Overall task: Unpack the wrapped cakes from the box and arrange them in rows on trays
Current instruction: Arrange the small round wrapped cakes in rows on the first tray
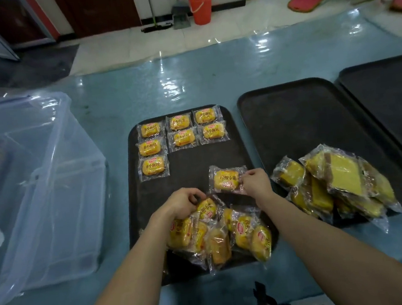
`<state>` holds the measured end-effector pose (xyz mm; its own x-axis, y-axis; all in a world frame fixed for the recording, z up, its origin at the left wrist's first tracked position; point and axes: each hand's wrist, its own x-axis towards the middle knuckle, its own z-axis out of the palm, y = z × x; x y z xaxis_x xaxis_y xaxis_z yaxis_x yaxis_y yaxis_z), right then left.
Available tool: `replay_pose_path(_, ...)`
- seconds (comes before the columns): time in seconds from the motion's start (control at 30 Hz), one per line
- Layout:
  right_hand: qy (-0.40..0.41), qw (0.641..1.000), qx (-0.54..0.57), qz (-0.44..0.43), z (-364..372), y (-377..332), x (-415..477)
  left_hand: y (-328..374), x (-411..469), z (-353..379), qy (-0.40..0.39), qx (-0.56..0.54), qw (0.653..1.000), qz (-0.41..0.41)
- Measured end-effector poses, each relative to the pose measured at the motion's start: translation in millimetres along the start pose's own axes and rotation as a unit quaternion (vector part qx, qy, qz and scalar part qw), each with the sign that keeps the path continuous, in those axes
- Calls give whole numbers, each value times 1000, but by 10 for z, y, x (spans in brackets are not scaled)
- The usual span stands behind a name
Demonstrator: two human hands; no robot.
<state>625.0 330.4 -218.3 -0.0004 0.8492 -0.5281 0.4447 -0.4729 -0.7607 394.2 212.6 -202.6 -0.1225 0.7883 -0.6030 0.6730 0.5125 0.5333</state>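
A black tray (pixel 186 165) lies in front of me with several wrapped yellow cakes set in rows (pixel 183 135) at its far end. A loose heap of wrapped cakes (pixel 231 236) covers its near end. My right hand (pixel 256 183) pinches the edge of one wrapped cake (pixel 225 179), held upside down just above the tray's middle. My left hand (pixel 184 202) grips another wrapped cake (pixel 207 208) at the top of the heap. The clear plastic box (pixel 37 184) stands at the left.
A second black tray (pixel 303 121) to the right carries a pile of wrapped yellow cake slices (pixel 339 182) at its near end. A third tray (pixel 387 93) overlaps its far right side. The table has a blue glossy cover. A red bucket (pixel 201 7) stands on the floor beyond.
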Motion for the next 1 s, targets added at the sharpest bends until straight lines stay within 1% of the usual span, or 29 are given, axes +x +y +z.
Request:
replay_pose_path(0.07, -48, 998, 30, 5, -63, -49, 3, 37, -52, 37, 6, 11, 1000, -16)
replay_pose_path(0.13, -109, 994, -9, -17, -103, -71, -20, 86, -100, 72, 16, 11, 999, -36)
replay_pose_path(0.17, -123, 991, -45, -31, -120, -81, -47, 102, -113, 84, 20, 9, 999, -45)
replay_pose_path(0.27, -113, 976, -174, -71, -154, -40, -48, 206, -144, 144, 52, 43, 997, -47)
replay_pose_path(0.3, -106, 970, -204, -77, -162, -22, -34, 256, -153, 174, 69, 62, 995, -45)
replay_pose_path(0.37, -102, 965, -227, -77, -173, -24, -30, 356, -143, 240, 90, 83, 992, -41)
replay_pose_path(0.47, -108, 972, -201, -52, -116, 3, -17, 463, -78, 321, 107, 96, 989, -48)
replay_pose_path(0.6, -121, 985, -122, -35, -43, 28, -3, 518, 45, 325, 112, 47, 991, -64)
replay_pose_path(0.67, -103, 991, -76, -24, -47, 29, 19, 566, 105, 298, 106, 36, 991, -72)
replay_pose_path(0.77, -54, 998, -23, -3, -63, 40, 75, 639, 187, 224, 76, 81, 992, -67)
replay_pose_path(0.83, -59, 998, -7, 9, -54, 45, 96, 643, 256, 175, 69, 88, 992, -63)
replay_pose_path(0.9, -92, 995, -25, 3, -33, 36, 68, 612, 348, 146, 93, 84, 991, -47)
replay_pose_path(1.0, -169, 979, -112, -26, -27, -14, 15, 631, 491, 92, 112, 70, 991, -6)
